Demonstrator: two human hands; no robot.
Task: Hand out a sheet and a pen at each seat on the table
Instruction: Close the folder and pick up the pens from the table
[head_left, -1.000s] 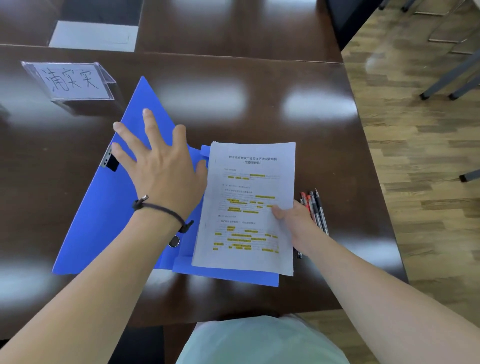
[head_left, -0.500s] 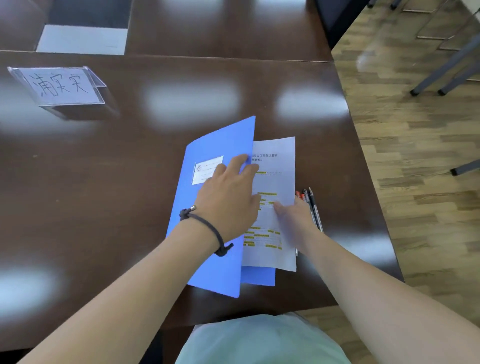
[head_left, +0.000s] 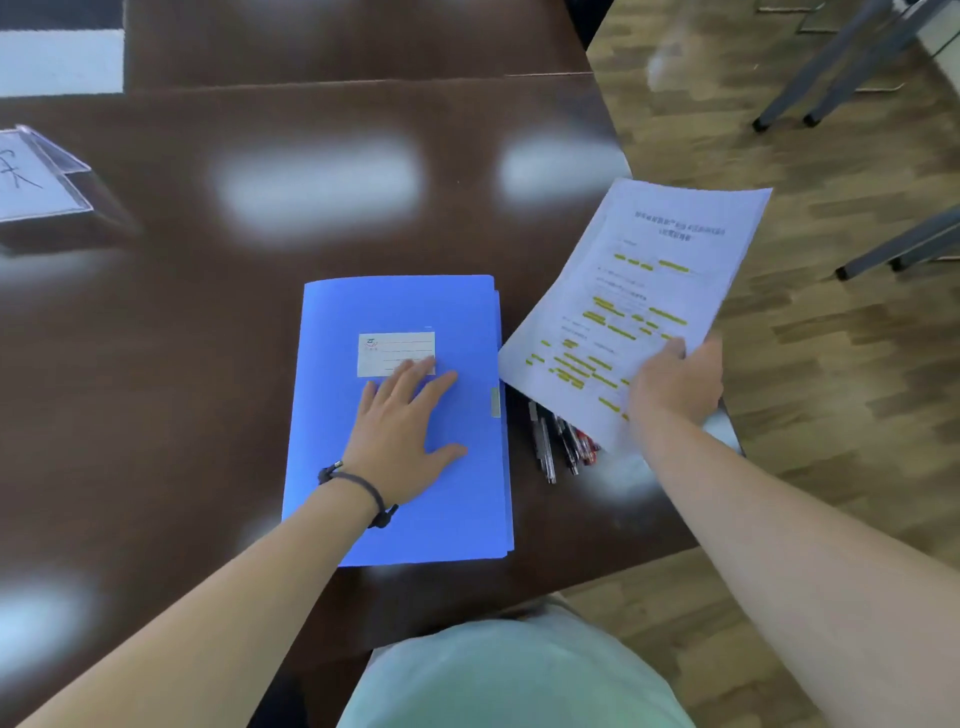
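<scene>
A closed blue folder (head_left: 400, 312) with a white label lies on the dark brown table (head_left: 171, 364). My left hand (head_left: 402, 436) rests flat on its cover, fingers spread, holding nothing. My right hand (head_left: 675, 384) grips the lower edge of a stack of white sheets (head_left: 639, 291) with yellow highlights, lifted and tilted to the right of the folder. Several pens (head_left: 558, 441), black and red, lie on the table between the folder and the sheets, partly hidden under the paper.
A clear name card stand (head_left: 36, 182) with handwriting sits at the far left. The table's right edge runs near the sheets, with wooden floor (head_left: 831, 415) and grey chair legs (head_left: 841, 67) beyond. A second table surface lies behind.
My left hand folded the folder's cover over to the right and shut it. My right hand pulled the sheets out of the folder and lifted them to the right.
</scene>
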